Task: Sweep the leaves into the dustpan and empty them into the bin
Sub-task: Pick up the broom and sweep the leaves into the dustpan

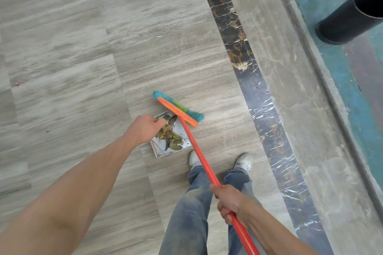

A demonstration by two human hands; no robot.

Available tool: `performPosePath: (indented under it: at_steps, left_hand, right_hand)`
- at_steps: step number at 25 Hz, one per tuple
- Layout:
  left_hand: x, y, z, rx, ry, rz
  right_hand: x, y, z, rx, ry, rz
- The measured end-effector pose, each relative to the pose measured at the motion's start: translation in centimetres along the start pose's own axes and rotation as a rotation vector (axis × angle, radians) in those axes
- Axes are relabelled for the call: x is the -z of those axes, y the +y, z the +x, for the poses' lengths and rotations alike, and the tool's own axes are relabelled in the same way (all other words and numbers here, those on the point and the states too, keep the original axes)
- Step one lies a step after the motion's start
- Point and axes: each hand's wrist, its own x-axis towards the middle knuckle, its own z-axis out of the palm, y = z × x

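Observation:
A metal dustpan [180, 130] lies on the grey floor just ahead of my feet, with a heap of dry brown and green leaves [171, 137] inside it. My left hand [144, 128] reaches down over the pan's left side, fingers closed; what it grips is hidden, likely the pan's handle. My right hand [228, 203] is shut on the orange pole of the broom [192, 143]. The broom's orange head with teal and green bristles [178, 109] rests at the pan's far mouth. A black cylindrical bin [352, 16] stands at the upper right.
A dark marble strip [244, 64] runs diagonally across the floor, with a grey stone kerb [290, 80] and a teal painted surface [335, 64] beyond it, where the bin stands. My white shoes [244, 161] and jeans are below the pan. A small red speck [17, 84] lies far left.

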Motion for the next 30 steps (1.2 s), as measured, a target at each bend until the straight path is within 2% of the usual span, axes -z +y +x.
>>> performPosePath:
  at_steps: [2, 5, 14, 19, 24, 30]
  left_hand:
    - [0.1, 0.0, -0.1, -0.012, -0.001, -0.001]
    - [0.4, -1.0, -0.3, -0.034, 0.014, 0.024]
    - [0.5, -3.2, -1.0, -0.002, -0.034, 0.035]
    - [0.1, -2.5, -0.8, -0.006, -0.039, 0.024]
    - [-0.1, -1.9, -0.6, 0.001, -0.032, 0.008]
    - [-0.8, -1.1, -0.8, 0.006, -0.021, 0.026]
  right_hand:
    - [0.8, 0.6, -1.8, 0.014, -0.052, -0.03]
    - [2.9, 1.8, -4.2, 0.021, -0.022, -0.043]
    - [10.1, 2.1, -3.3, 0.06, 0.272, 0.153]
    - [8.3, 3.6, -0.8, -0.002, 0.346, 0.237]
    - [1.1, 4.4, 0.0, -0.076, 0.221, 0.283]
    - [-3.5, 1.3, -1.4, -0.14, -0.101, 0.361]
